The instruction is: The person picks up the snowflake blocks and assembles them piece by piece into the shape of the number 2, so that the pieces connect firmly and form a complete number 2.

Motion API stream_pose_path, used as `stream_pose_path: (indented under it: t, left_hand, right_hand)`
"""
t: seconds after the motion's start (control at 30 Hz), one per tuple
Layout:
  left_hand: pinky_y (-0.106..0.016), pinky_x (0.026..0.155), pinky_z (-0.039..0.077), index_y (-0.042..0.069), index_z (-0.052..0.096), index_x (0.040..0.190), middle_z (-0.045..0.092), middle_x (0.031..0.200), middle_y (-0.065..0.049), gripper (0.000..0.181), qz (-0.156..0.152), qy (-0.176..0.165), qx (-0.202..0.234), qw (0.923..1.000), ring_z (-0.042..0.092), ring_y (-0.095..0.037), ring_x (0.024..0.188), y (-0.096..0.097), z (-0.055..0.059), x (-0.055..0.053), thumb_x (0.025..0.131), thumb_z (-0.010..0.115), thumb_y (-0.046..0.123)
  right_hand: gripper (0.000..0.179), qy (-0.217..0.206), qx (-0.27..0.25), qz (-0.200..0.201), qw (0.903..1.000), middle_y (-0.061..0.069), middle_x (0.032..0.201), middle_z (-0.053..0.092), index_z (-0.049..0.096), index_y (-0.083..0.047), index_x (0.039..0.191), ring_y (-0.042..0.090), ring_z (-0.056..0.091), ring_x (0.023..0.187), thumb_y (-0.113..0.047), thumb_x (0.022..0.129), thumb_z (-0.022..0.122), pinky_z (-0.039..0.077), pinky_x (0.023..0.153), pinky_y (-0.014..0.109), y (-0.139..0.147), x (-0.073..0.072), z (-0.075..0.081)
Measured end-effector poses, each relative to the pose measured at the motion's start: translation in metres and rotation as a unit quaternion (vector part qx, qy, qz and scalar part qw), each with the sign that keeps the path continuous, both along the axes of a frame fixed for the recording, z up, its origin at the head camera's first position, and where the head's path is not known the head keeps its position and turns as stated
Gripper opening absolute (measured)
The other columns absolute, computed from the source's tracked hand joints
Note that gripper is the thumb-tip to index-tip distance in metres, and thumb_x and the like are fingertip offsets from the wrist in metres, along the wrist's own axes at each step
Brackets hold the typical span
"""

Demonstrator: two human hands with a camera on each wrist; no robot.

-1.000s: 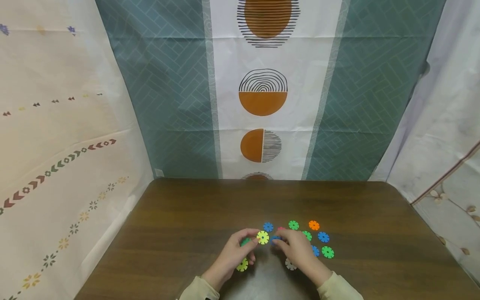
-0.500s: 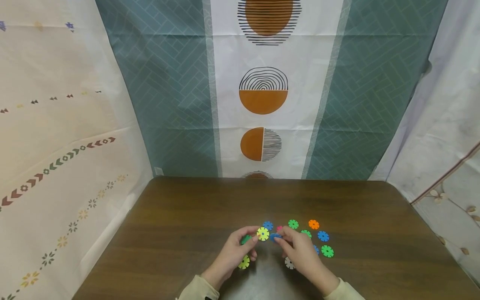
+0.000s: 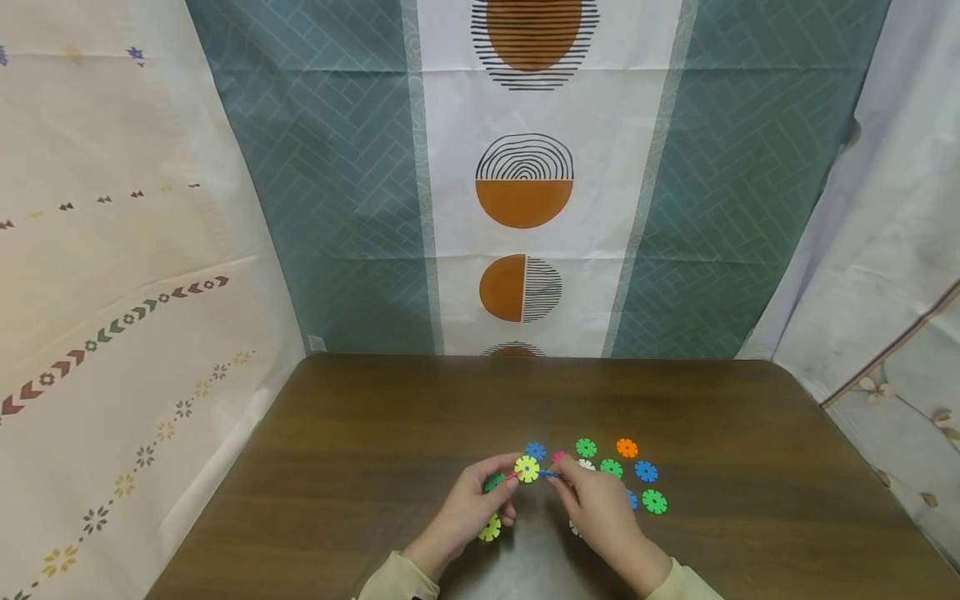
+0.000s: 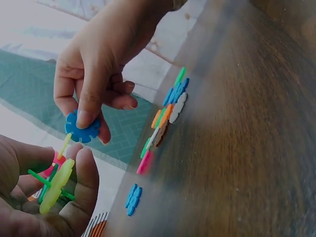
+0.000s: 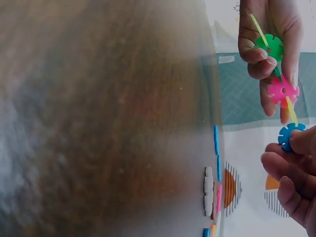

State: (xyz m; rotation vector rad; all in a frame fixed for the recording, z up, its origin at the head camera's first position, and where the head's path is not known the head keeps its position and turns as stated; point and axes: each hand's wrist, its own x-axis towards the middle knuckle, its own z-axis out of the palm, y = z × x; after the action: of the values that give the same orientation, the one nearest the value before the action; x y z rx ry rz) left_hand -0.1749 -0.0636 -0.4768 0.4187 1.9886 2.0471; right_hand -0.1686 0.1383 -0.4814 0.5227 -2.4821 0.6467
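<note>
My left hand (image 3: 471, 502) grips a small chain of notched plastic snowflake discs. In the right wrist view a pink disc (image 5: 284, 91) sits at its fingertips, with a green disc (image 5: 270, 48) against the fingers further up. A yellow disc (image 3: 527, 469) juts from the pink one toward the right hand, and another yellow disc (image 4: 57, 187) hangs at the chain's other end. My right hand (image 3: 606, 507) pinches a blue disc (image 4: 82, 129) between thumb and fingers. The blue disc's rim meets the edge of the jutting yellow disc, the two set crosswise.
Loose discs lie on the brown table (image 3: 360, 467) beyond and right of the hands, among them an orange disc (image 3: 627, 448), a green disc (image 3: 655, 502) and a blue disc (image 3: 536, 451). A patterned cloth (image 3: 360, 208) hangs behind the table.
My right hand has brought the blue disc up to the yellow disc and turned it edge-on to the head view. My left hand has barely moved, still gripping the chain.
</note>
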Motion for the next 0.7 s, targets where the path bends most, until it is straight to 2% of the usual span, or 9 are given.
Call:
stream_pose_path:
  t: [0.17, 0.27, 0.4, 0.5, 0.7]
  left_hand:
    - [-0.026, 0.051, 0.054, 0.009, 0.056, 0.137, 0.061, 0.09, -0.019, 0.04, 0.005, 0.02, -0.041, 0.9989, 0.058, -0.013, 0.054, 0.0004, -0.004, -0.0003, 0.097, 0.058, 0.005]
    - [-0.026, 0.049, 0.053, 0.016, 0.057, 0.137, 0.061, 0.077, -0.015, 0.041, 0.02, 0.043, -0.091, 0.9948, 0.058, -0.014, 0.052, 0.0012, -0.0042, 0.0, 0.097, 0.059, 0.006]
    - [-0.025, 0.047, 0.052, 0.011, 0.059, 0.135, 0.058, 0.059, -0.007, 0.039, 0.033, 0.061, -0.135, 0.9884, 0.057, -0.016, 0.049, 0.0015, -0.0013, 0.0004, 0.096, 0.06, 0.006]
    - [-0.025, 0.045, 0.051, 0.006, 0.058, 0.134, 0.058, 0.058, -0.007, 0.038, 0.032, 0.066, -0.15, 0.986, 0.057, -0.016, 0.048, 0.0016, -0.0001, 0.0001, 0.096, 0.06, 0.004]
    - [-0.025, 0.046, 0.051, 0.007, 0.057, 0.135, 0.06, 0.058, -0.007, 0.04, 0.017, 0.064, -0.154, 0.9858, 0.058, -0.014, 0.047, 0.0042, 0.001, -0.0009, 0.096, 0.059, 0.003]
  right_hand:
    - [0.02, 0.025, 0.032, 0.0, 0.9992, -0.012, 0.055, 0.052, 0.063, -0.018, 0.085, 0.0, 0.037, 0.044, -0.013, 0.079, 0.081, 0.031, 0.042, 0.02, -0.0015, 0.0003, -0.0024]
    - [0.02, 0.047, 0.054, 0.005, 0.9974, -0.01, 0.054, 0.052, 0.063, -0.016, 0.085, 0.003, 0.041, 0.042, -0.012, 0.079, 0.081, 0.031, 0.04, 0.021, -0.0027, 0.0009, -0.0022]
    - [0.024, 0.068, 0.072, 0.019, 0.9949, -0.008, 0.055, 0.054, 0.062, -0.016, 0.085, 0.005, 0.045, 0.043, -0.01, 0.076, 0.083, 0.032, 0.04, 0.019, -0.0044, 0.0014, -0.0021]
    - [0.029, 0.088, 0.084, 0.031, 0.9921, -0.008, 0.053, 0.052, 0.061, -0.016, 0.085, 0.005, 0.045, 0.043, -0.007, 0.073, 0.085, 0.031, 0.04, 0.018, -0.005, 0.001, -0.0032]
    - [0.033, 0.113, 0.078, 0.042, 0.9897, -0.01, 0.05, 0.042, 0.055, -0.014, 0.083, 0.005, 0.041, 0.042, -0.005, 0.071, 0.084, 0.029, 0.04, 0.019, -0.0073, 0.0008, -0.0045]
